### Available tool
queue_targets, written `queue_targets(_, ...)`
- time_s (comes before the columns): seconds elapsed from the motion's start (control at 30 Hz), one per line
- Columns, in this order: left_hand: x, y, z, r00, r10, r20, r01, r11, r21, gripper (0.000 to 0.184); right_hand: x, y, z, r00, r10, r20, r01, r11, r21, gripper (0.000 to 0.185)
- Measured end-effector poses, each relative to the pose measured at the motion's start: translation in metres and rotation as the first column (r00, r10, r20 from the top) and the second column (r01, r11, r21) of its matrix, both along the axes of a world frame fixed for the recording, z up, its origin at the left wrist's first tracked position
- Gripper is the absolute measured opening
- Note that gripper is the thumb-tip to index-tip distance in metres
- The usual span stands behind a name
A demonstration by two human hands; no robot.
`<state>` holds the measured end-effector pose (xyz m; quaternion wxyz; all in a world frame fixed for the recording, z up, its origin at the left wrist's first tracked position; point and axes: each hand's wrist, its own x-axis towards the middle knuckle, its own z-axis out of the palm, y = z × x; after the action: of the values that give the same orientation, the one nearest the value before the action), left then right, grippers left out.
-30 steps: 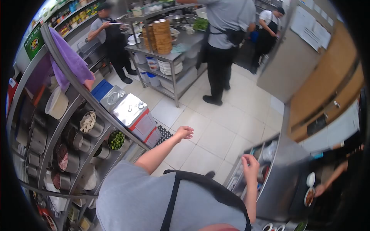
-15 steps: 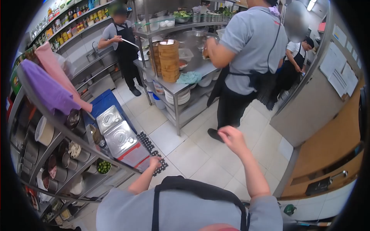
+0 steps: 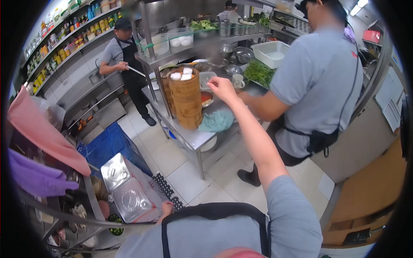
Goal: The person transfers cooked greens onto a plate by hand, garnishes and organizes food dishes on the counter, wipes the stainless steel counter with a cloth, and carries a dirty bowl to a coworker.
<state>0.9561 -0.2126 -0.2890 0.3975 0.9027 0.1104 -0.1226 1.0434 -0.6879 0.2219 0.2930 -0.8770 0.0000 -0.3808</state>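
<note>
Bamboo steamers [image 3: 185, 99], round, near loosely curled, empty right hand [image 3: 223, 89]; left hand's [image 3: 167, 208] grip, by shiny tin [image 3: 132, 201], unclear

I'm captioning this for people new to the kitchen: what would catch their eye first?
Probably the tall stack of bamboo steamers on the metal table, mid-picture. The wearer's right hand, arm outstretched, appears just right of it. At far left hangs a bright pink cloth, above a purple one.

On my feed I can't tell whether the right hand [image 3: 222, 89] holds anything; beyond its wrist, the co-worker [image 3: 318, 81] has the near hand hidden. Below, the left hand [image 3: 167, 208] is too small to read.
</note>
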Motion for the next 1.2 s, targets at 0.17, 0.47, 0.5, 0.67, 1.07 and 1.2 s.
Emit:
queue_targets(0.17, 0.074, -0.037, 0.04, 0.898, -0.111, 0.427, 0.04, 0.984, 0.171, 0.016, 0.102, -0.137, -0.017, 0.981, -0.192, -0.01, 0.192, 0.976, 0.101, 0.017)
queue_targets(0.47, 0.119, -0.05, -0.021, 0.913, 0.407, 0.023, -0.405, 0.9, 0.163, 0.01, 0.121, -0.281, -0.048, 0.944, 0.279, -0.178, -0.151, 0.841, 0.519, 0.015)
queue_targets(0.5, 0.12, -0.055, -0.009, 0.922, 0.386, -0.007, -0.374, 0.897, 0.237, 0.01, 0.116, -0.294, -0.094, 0.864, 0.464, -0.193, -0.287, 0.771, 0.568, 0.015)
queue_targets(0.67, 0.102, -0.062, 0.07, 0.965, 0.082, -0.25, -0.003, 0.953, 0.302, 0.009, 0.039, -0.337, -0.291, 0.008, 0.446, -0.895, 0.116, 0.888, 0.444, 0.018)
queue_targets(1.07, 0.082, -0.144, 0.085, 0.74, -0.556, -0.378, 0.63, 0.77, 0.101, 0.009, 0.189, -0.514, -0.495, 0.62, -0.478, -0.622, 0.422, 0.872, -0.249, 0.04)
queue_targets(1.2, 0.062, -0.185, 0.139, 0.863, -0.21, -0.46, 0.312, 0.937, 0.157, 0.016, 0.193, -0.519, -0.522, 0.417, -0.492, -0.765, 0.333, 0.865, -0.374, 0.04)
